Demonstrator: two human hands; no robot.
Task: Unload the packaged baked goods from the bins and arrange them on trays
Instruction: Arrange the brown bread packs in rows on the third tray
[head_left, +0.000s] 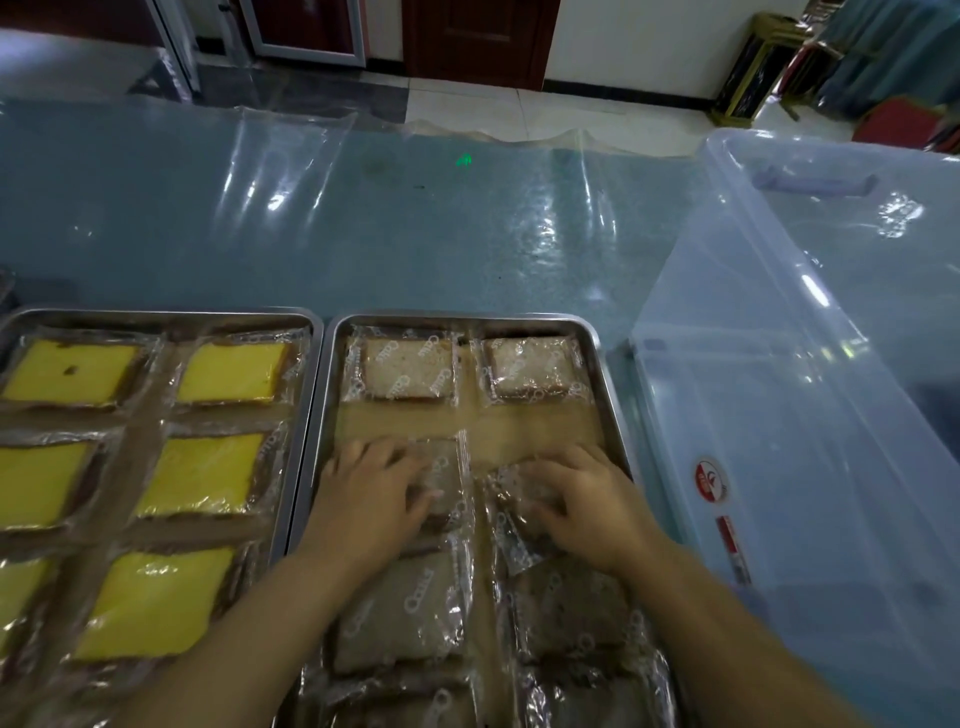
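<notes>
A steel tray (596, 364) in front of me holds brown cake slices in clear printed wrappers, two at its far end (406, 370) (532, 368) and more nearer to me. My left hand (366, 496) lies flat on a wrapped slice (448, 480) in the middle row's left spot. A second wrapped slice (511, 525), tilted, sits in the right spot under my right hand (584, 501), whose fingers press on it. A bare strip of tray separates these from the far row.
A second steel tray (156, 316) on the left holds several wrapped yellow cake slices. A large clear plastic bin (779, 364) stands at the right, its inside looking empty. The blue table is covered with clear plastic film (363, 223).
</notes>
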